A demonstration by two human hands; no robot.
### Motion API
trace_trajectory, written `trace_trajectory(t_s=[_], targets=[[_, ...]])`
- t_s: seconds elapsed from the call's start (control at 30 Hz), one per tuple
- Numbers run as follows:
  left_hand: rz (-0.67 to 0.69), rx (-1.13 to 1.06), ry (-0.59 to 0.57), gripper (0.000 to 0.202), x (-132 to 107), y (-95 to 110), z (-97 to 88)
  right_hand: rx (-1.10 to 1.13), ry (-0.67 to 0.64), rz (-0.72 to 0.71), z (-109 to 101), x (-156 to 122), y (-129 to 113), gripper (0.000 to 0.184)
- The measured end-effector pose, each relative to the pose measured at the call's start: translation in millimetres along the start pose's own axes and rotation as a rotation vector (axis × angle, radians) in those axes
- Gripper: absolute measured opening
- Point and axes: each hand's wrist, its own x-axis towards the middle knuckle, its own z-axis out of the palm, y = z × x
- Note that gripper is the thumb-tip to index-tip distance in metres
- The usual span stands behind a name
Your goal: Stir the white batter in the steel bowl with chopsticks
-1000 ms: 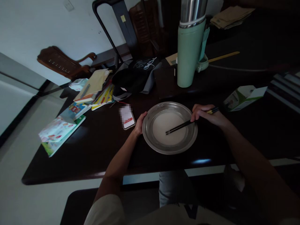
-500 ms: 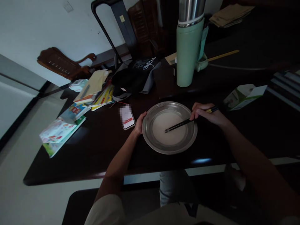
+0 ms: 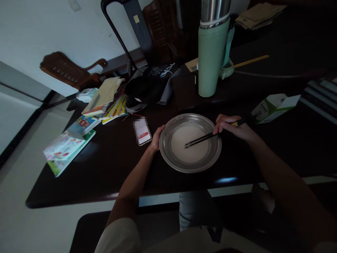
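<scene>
A wide metal bowl [image 3: 168, 157] stands on the dark table in front of me, with a whitish liquid [image 3: 189, 154] in its bottom. My left hand [image 3: 157, 137] grips the bowl's left rim, its fingers partly hidden beneath the edge. Over the right rim, my right hand [image 3: 228, 125] is closed round a pair of black chopsticks [image 3: 198, 140]. Their tips reach to the middle of the whitish liquid, and their yellow-marked ends stick out behind the hand.
A phone [image 3: 143, 134] lies left of the bowl. Behind stands a tall green tumbler [image 3: 210, 59]; an opened carton [image 3: 273, 108] lies to the right. Books and papers [image 3: 71, 144] cover the left side, near a black bag [image 3: 147, 86]. The table's front edge [image 3: 168, 192] is close to me.
Almost nothing differs. Both hands keep their hold, and the chopstick tips stay at nearly the same spot in the liquid; the view has shifted very slightly.
</scene>
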Motion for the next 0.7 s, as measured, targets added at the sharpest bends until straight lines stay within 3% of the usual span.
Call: trace_trajectory(t_s=[0.17,0.4,0.6,0.7], targets=[[0.001,-0.010,0.010,0.037,-1,0,1.8,0.024,0.165,-0.023,-8,0,5,0.043],[0.011,0.023,-0.026,0.032,3,0,-3.1,-0.008,0.010,0.041,1,0,-1,0.039],[0.008,0.011,-0.009,0.032,2,0,-1.8,0.031,0.243,0.016,-7,2,3,0.043],[0.014,0.007,-0.002,0.033,2,0,-1.2,0.070,0.189,0.005,-10,0,4,0.047]])
